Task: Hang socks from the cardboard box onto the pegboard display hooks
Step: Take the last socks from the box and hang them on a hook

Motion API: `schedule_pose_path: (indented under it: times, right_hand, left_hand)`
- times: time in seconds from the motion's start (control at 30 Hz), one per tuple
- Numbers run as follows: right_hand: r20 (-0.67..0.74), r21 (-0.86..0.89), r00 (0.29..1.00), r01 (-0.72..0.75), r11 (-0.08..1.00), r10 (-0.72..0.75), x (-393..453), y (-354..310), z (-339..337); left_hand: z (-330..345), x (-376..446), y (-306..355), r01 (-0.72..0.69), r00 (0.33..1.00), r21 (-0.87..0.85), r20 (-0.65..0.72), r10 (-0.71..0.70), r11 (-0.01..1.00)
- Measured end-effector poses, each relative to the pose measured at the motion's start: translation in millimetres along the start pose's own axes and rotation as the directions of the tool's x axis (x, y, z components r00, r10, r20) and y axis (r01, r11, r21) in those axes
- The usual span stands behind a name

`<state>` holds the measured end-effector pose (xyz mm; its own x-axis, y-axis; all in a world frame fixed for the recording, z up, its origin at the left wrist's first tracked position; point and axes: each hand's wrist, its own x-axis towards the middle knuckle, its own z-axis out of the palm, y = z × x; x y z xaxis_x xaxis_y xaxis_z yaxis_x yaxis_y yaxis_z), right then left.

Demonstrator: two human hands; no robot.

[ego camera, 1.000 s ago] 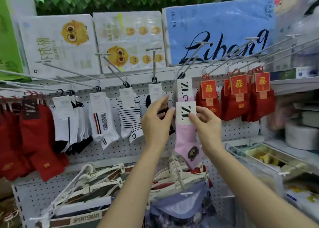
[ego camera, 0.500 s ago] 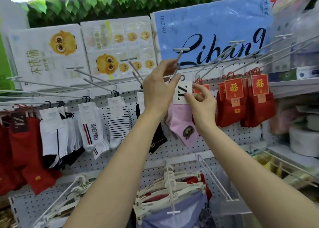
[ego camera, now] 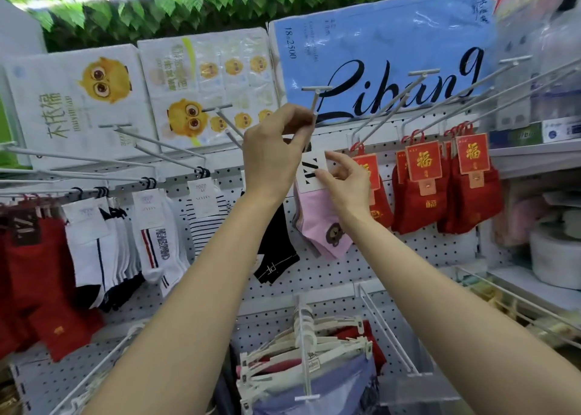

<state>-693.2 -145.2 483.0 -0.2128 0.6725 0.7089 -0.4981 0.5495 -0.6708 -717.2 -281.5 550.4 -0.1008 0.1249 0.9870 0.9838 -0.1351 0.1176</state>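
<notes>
Left hand (ego camera: 276,153) up in middle of frame, fingers curled, pinching white hook (ego camera: 315,100) near its tip. Right hand (ego camera: 347,182) just right of it, fingers pinching white card on pink socks (ego camera: 323,222). Pink socks hang at middle of pegboard (ego camera: 424,251), between black sock (ego camera: 276,251) and red socks (ego camera: 421,200). White socks (ego camera: 157,241) at left. Cardboard box not seen.

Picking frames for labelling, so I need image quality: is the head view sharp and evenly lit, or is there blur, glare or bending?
Head view: centre fairly sharp, the pink socks and both hands readable; edges smeared, notably the right shelf goods; glare on the blue pack; wide-angle bending of the hooks.
</notes>
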Motion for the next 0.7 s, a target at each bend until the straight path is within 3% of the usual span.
schedule_pose_path:
  times: [0.33,0.57,0.7]
  right_hand:
    - [0.018,-0.091,1.0,0.027,0.995,-0.026,-4.2,7.1,-9.1]
    - [0.049,-0.293,0.975,0.222,0.93,-0.217,-29.1,5.8,-36.8]
    - [0.111,-0.403,0.911,0.406,0.82,-0.396,-63.5,0.7,-54.3]
  left_hand:
    - [-0.7,-12.3,3.3,0.045,0.999,0.067,0.002,-0.045,0.997]
    - [-17.7,-57.0,-18.8,0.063,0.998,0.333,-0.009,-0.064,0.941]
    - [-31.0,-92.9,-23.2,-0.034,0.998,0.452,0.062,0.007,0.891]
